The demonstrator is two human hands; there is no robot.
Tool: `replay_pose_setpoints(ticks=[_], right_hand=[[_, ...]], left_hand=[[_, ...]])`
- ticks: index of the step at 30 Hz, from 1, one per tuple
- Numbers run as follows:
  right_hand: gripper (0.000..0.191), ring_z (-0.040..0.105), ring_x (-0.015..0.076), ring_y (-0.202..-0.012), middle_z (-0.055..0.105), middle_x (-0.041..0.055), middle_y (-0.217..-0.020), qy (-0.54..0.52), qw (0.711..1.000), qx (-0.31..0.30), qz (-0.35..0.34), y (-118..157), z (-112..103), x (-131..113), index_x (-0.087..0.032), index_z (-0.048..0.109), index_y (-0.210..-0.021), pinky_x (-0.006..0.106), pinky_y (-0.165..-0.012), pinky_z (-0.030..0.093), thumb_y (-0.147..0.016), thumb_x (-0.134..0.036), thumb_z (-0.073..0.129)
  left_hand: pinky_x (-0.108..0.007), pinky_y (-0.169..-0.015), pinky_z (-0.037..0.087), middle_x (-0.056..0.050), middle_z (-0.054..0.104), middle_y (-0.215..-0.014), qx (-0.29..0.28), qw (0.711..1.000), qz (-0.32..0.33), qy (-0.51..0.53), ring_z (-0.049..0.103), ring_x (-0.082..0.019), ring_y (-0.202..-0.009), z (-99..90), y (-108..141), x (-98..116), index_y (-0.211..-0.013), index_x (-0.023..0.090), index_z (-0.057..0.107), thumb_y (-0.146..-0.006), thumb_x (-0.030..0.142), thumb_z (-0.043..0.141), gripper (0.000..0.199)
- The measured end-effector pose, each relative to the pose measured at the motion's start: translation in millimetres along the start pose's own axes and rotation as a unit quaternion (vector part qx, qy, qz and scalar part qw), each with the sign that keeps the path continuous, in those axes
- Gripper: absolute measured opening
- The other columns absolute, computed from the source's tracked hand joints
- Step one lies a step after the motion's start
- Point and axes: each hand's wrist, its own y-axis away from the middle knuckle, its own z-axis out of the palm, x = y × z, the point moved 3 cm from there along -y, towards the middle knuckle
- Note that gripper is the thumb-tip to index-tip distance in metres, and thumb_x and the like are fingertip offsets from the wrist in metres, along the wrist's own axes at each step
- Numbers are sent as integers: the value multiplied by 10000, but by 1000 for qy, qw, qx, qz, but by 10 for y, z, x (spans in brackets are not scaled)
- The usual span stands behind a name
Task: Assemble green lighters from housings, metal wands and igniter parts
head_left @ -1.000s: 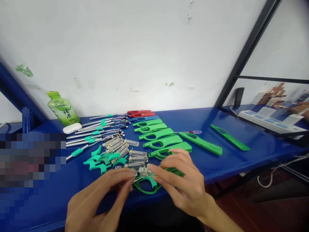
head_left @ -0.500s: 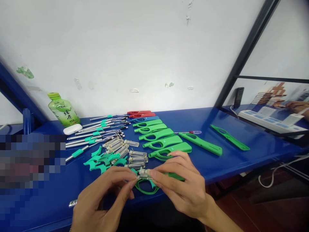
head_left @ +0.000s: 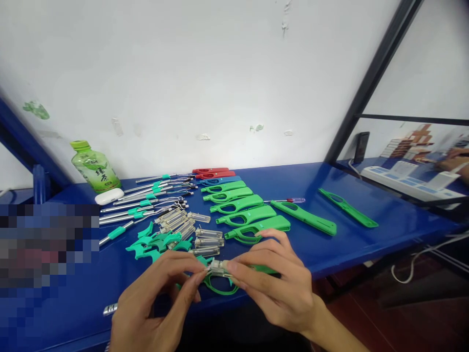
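Near the table's front edge, my right hand (head_left: 274,281) grips a clear plastic lighter fuel tank (head_left: 219,267) between thumb and fingers. Against the tank's left end, my left hand (head_left: 164,291) has thumb and forefinger pinched on a tiny part too small to name. Under both hands lies a green lighter shell (head_left: 223,288), partly hidden by my right hand. Several more clear fuel tanks (head_left: 208,242) lie just behind, beside a pile of teal triggers (head_left: 154,244). A row of green lighter shells (head_left: 256,227) stretches back from my right hand.
Metal lighter tubes with wires (head_left: 128,214) lie at left, near a green tea bottle (head_left: 95,168) and a white case (head_left: 109,196). Red shells (head_left: 214,174), a screwdriver (head_left: 293,200) and two separate green shells (head_left: 308,218) lie farther back. A power strip (head_left: 410,183) sits at right, near another person's hand.
The fingers of my left hand have come closer to the tank's end, and the tank has tipped slightly. My right hand keeps its hold on the tank.
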Motion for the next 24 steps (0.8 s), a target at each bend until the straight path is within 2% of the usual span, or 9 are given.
replay_pose_setpoints(ticks=[10,17,24], right_hand=[[192,719,123,-794,836,15,-960,-8,1000,9,11,-7,-13,-9,-166,821,-1165,389,-1012,487,-1068,-93,672],[198,722,121,-805,836,13,-975,-8,1000,2,5,12,5,-1,-177,822,-1160,391,-1027,483,-1070,-93,668],[205,739,118,-800,840,17,-976,-1,1000,-1,5,-1,-15,0,-183,823,-1156,379,-1031,487,-1088,-106,646]], left_hand=[[-109,-519,516,75,747,-970,5,997,41,-62,667,-31,-595,-9,52,-69,-1049,310,710,-1059,284,669,50],[-109,-494,496,68,740,-974,-3,998,34,-60,662,-27,-590,52,26,-63,-1049,299,695,-1069,300,661,39],[-108,-499,490,75,736,-966,9,997,34,-66,659,-23,-592,28,47,-69,-1045,304,700,-1070,297,662,46]])
